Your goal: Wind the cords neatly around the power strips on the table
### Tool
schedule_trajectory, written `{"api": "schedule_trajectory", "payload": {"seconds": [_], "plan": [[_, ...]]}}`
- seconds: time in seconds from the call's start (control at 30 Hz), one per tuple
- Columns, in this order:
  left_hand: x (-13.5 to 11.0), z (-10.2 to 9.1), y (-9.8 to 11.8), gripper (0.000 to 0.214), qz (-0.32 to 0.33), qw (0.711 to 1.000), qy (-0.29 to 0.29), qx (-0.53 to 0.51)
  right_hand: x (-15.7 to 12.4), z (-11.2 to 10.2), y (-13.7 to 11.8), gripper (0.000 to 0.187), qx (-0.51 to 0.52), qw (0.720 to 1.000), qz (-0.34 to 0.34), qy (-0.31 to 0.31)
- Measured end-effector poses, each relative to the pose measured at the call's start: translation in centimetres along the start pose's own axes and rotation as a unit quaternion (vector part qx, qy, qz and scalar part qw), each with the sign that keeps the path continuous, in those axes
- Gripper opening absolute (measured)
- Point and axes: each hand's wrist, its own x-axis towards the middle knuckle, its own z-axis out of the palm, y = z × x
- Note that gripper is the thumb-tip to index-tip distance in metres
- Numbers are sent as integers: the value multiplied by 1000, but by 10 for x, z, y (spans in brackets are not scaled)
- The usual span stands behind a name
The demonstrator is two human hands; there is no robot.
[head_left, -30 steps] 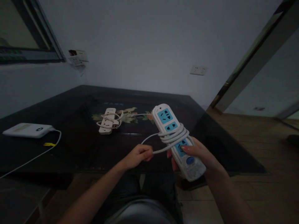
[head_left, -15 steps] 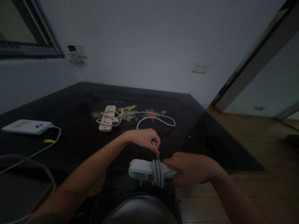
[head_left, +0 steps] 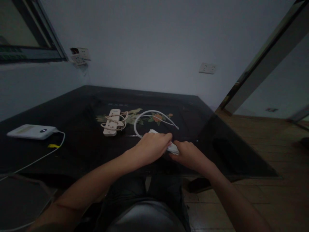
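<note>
My strip [head_left: 173, 149] is over the near part of the table [head_left: 101, 156], slanting between my hands, mostly hidden by them; whether it touches the tabletop I cannot tell; my left hand [head_left: 154, 145] is closed across its middle, and my right hand [head_left: 191, 154] is wrapped around its near end, thumb close to the left fingers, neither grip loose; whether the left also pinches some cord [head_left: 135, 124] is hidden; I judge the body stiff and fairly light, hard plastic, smooth enough to twist if held by one edge, so a grip across its width at an end seems surest; it should take firm pressure, though a knock on a corner might crack the casing; the cord looks springy, arcing beyond my left hand over the floral print [head_left: 158, 118], its free tip toward the right, and I would take it close to the body, where it has least room to whip; past that, near the print's left end, lies another strip [head_left: 112, 124] with its own lead looped around it; farther left sits a power bank [head_left: 32, 131] with a thin cable [head_left: 64, 137], and a double socket [head_left: 207, 68] is on the wall [head_left: 145, 48] behind
</note>
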Motion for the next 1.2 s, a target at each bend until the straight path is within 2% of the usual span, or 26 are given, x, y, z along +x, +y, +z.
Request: {"api": "schedule_trajectory", "payload": {"seconds": [0.17,0.3,0.43,0.53,0.6,0.8,0.97,1.03,1.2], "plan": [[-12,22,3,25,-59,984,73,-149,6,-7,11,23,99,993,23,52],[-18,38,7,17,-102,944,116,-291,6,-10,13,19,165,983,19,80],[-19,54,13,14,-113,906,130,-386,7,-6,14,21,192,975,22,113],[-17,66,10,22,-119,879,115,-448,8,-5,20,23,247,962,23,111],[-17,72,5,28,-108,863,95,-485,8,-6,24,27,313,946,13,81],[-22,82,-9,42,-61,804,56,-588,-2,-15,25,37,486,874,-5,-8],[-23,80,-11,40,-43,783,40,-620,-9,-16,28,42,577,814,19,-60],[-24,81,-6,38,-46,774,44,-630,-8,-15,30,43,588,807,29,-57],[-22,93,13,39,-72,730,24,-679,-4,-9,33,37,579,815,32,-15]]}}
